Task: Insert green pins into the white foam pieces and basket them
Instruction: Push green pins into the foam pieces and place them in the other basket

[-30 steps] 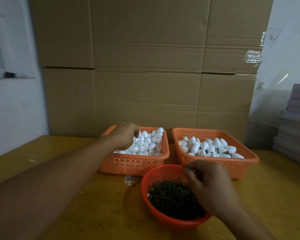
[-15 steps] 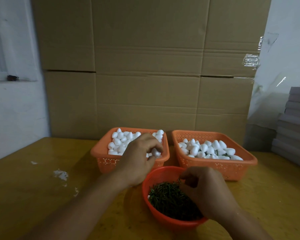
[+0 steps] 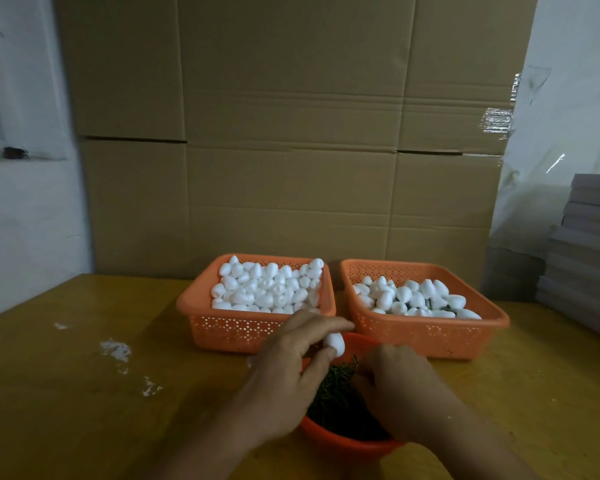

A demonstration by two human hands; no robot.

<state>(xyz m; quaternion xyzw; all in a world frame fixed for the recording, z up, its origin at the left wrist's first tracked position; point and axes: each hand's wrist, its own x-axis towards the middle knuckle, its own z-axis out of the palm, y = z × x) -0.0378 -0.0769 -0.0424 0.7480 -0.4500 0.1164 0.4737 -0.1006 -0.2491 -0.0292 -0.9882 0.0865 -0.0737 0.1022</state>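
My left hand (image 3: pixel 284 372) pinches one white foam piece (image 3: pixel 335 344) between thumb and fingers, just above the red bowl (image 3: pixel 347 445) of green pins (image 3: pixel 329 393). My right hand (image 3: pixel 400 393) lies over the bowl's right side with its fingers curled down among the pins; whether it holds one is hidden. Behind them stand two orange baskets: the left basket (image 3: pixel 236 329) is heaped with plain foam pieces (image 3: pixel 267 289), and the right basket (image 3: pixel 430 337) holds foam pieces (image 3: pixel 416 299) with green stems showing between some.
Everything sits on a yellow wooden table (image 3: pixel 66 393) with white foam crumbs (image 3: pixel 116 351) at the left. A wall of cardboard boxes (image 3: pixel 291 150) stands right behind the baskets. A stack of grey boards (image 3: pixel 582 268) rises at the right edge.
My left hand left the left basket with a foam piece and brought it down over the red bowl. My right hand stayed at the pins, fingers curling in.
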